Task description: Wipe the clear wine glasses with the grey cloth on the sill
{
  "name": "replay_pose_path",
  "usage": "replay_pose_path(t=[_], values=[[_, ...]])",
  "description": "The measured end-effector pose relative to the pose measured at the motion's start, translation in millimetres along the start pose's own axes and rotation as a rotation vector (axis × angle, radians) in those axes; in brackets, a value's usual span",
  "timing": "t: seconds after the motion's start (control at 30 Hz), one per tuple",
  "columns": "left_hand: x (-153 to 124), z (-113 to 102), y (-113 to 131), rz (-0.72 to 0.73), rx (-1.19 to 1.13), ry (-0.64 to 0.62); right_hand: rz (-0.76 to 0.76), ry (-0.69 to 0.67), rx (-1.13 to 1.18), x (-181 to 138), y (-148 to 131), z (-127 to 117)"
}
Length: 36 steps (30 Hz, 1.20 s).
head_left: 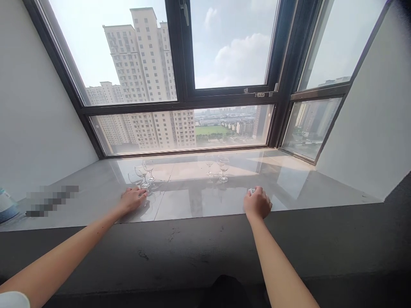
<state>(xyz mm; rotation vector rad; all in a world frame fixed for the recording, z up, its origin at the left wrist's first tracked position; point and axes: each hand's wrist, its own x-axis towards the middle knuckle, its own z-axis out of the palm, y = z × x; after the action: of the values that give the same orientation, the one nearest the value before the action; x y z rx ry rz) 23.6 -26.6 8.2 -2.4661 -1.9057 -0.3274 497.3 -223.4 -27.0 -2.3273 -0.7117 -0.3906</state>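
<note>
Daylight falls through a dark-framed bay window onto a grey stone sill between white walls.

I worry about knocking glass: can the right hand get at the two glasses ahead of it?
Probably yes. The right hand lies on the sill apart from the two glasses, with only bare sill between. It seems closed on a small white thing, though.

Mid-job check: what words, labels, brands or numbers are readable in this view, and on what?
No readable text anywhere.
Blurred patch on the sill: unreadable.
Blue-and-white object at the left edge: no print legible.
Glasses: no marks show.
White thing in the right hand: mostly hidden, nothing legible.
</note>
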Motion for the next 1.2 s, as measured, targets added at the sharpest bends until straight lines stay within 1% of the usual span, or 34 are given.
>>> replay_pose_path(t=[0.1, 0.2, 0.27, 0.33, 0.37, 0.4, 0.47, 0.53, 0.6, 0.67, 0.73, 0.77, 0.83, 0.9, 0.97, 1.03, 1.13, 1.2], values=[[1, -2, -1, -0.015, 0.013, -0.028, 0.004, 0.003, 0.003, 0, 0, 0], [-7, 1, 1, -0.076, -0.006, 0.001, 0.006, -0.002, -0.006, 0, -2, -1], [-20, 6, 6, -0.137, -0.005, 0.038, 0.007, -0.01, -0.01, 0, -2, -2], [-38, 11, 17, -0.182, 0.003, 0.049, 0.003, -0.013, -0.009, 0, -3, -3], [-47, 13, 24, -0.18, -0.003, 0.063, 0.001, -0.01, -0.008, 0, -4, -3], [-57, 13, 34, -0.127, -0.017, 0.06, -0.002, -0.007, -0.006, 0, -4, -3], [-73, 12, 62, 0.041, -0.05, 0.055, 0.001, -0.002, -0.006, 0, -4, -3], [-80, 9, 99, 0.201, -0.088, 0.023, 0.006, -0.005, -0.004, 0, -4, -3], [-76, 6, 142, 0.379, -0.134, -0.024, 0.005, -0.015, 0.005, 0, -3, -3], [-62, 7, 188, 0.494, -0.129, -0.063, 0.004, -0.023, 0.014, 1, -3, -3], [-42, 12, 234, 0.548, -0.115, -0.132, 0.009, -0.021, 0.016, 1, -3, -3], [-32, 16, 257, 0.541, -0.116, -0.17, 0.013, -0.017, 0.015, 1, -4, -3], [-12, 26, 299, 0.504, -0.132, -0.185, 0.02, -0.006, 0.013, 2, -4, -2], [5, 38, 335, 0.502, -0.157, -0.184, 0.026, 0.003, 0.013, 3, -4, -1], [20, 49, 360, 0.453, -0.162, -0.201, 0.03, 0.008, 0.011, 3, -4, 0], [31, 58, 377, 0.414, -0.15, -0.213, 0.031, 0.01, 0.004, 4, -5, 0], [43, 66, 389, 0.411, -0.131, -0.211, 0.031, 0.004, -0.006, 4, -5, -1], [49, 66, 392, 0.423, -0.12, -0.191, 0.029, -0.002, -0.006, 4, -5, -2]])
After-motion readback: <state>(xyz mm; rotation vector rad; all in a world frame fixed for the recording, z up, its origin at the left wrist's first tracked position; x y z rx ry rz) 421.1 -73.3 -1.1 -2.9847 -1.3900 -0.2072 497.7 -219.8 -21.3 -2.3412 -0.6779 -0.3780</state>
